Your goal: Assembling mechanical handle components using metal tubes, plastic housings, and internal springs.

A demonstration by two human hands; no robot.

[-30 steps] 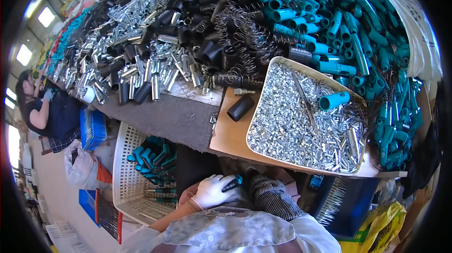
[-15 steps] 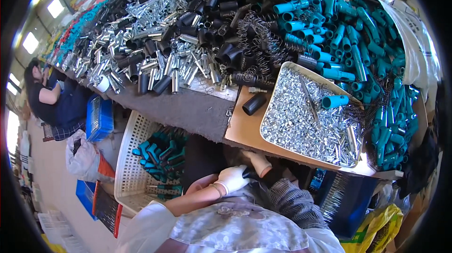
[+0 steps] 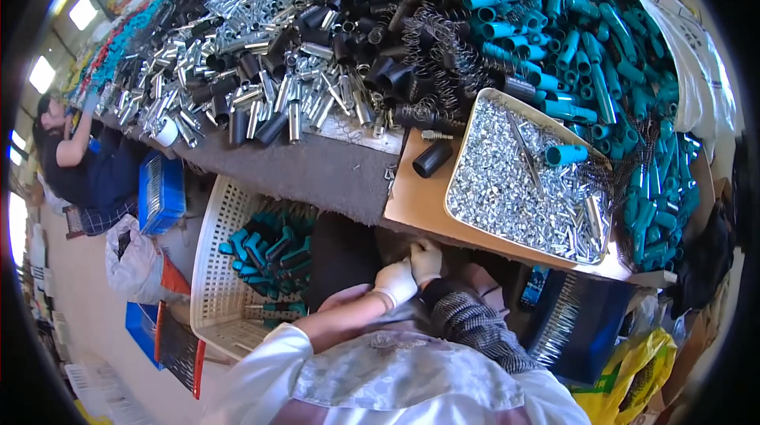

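Note:
Below the table edge, over my lap, my two white-gloved hands are pressed together. My left hand [image 3: 395, 283] is closed, its fingers against the other hand. My right hand [image 3: 426, 262] is closed as well, with its fingers curled; whatever lies between the hands is hidden. On the table just above stands a cream tray [image 3: 459, 218] of small silvery metal pieces, with tweezers [image 3: 524, 148] and a teal sleeve [image 3: 566, 155] on top. A black sleeve [image 3: 432, 160] lies beside the tray on cardboard. Left of my lap, a white basket [image 3: 207, 298] holds teal-and-black handles [image 3: 269, 247].
Heaped across the table are chrome tubes [image 3: 294, 120], black sleeves [image 3: 388, 73], dark springs [image 3: 435, 45] and teal handles [image 3: 606, 92]. A blue bin [image 3: 594, 338] with metal rods stands below at right. Another person [image 3: 87, 156] sits at the far left.
My hands have come closer together and moved slightly up; a dark thing seen at the left fingers is now hidden. The person at far left has raised an arm toward the table.

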